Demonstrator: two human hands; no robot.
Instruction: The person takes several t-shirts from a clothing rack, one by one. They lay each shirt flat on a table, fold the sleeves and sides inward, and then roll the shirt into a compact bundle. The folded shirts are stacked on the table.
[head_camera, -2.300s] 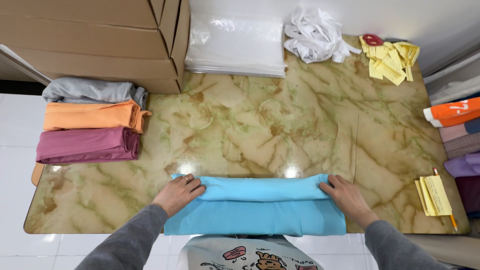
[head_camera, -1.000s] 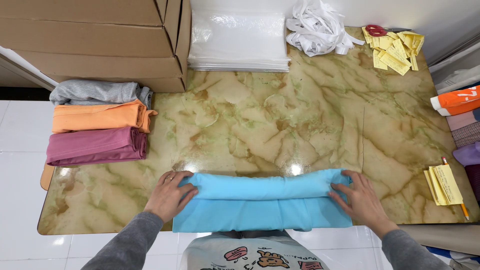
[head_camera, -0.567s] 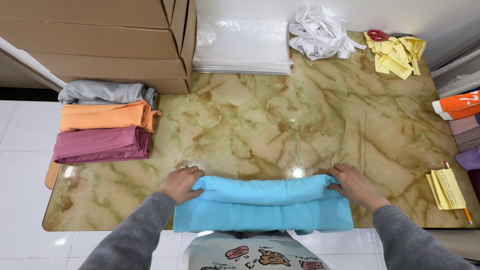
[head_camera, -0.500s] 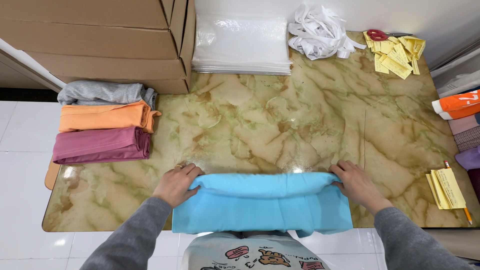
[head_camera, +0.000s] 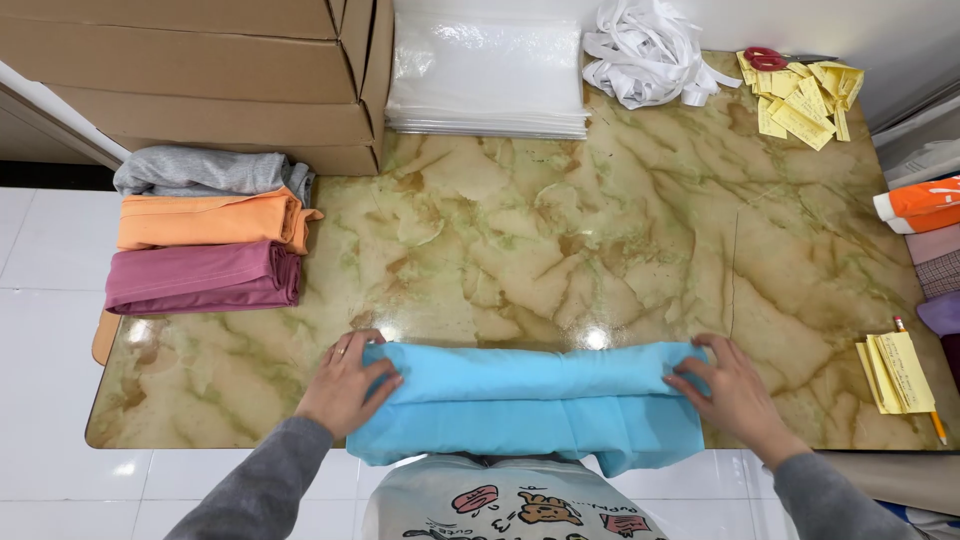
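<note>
Gripping blue cloth (head_camera: 530, 410); 3 folded garments (head_camera: 205, 235) lie left

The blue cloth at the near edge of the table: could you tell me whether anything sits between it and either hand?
Nothing visible does. The left hand and the right hand each grip an end of the blue cloth directly, fingers curled over its folded edge.

Beyond the left fingers, grey (head_camera: 205, 172), orange (head_camera: 212, 219) and maroon (head_camera: 200, 277) folded cloths lie stacked beside cardboard boxes (head_camera: 210, 75). Far across the marble counter (head_camera: 600, 230): clear bags (head_camera: 487, 75), white straps (head_camera: 645, 52), yellow tags (head_camera: 800, 95). Right of the right fingers, yellow slips (head_camera: 897, 370).
</note>
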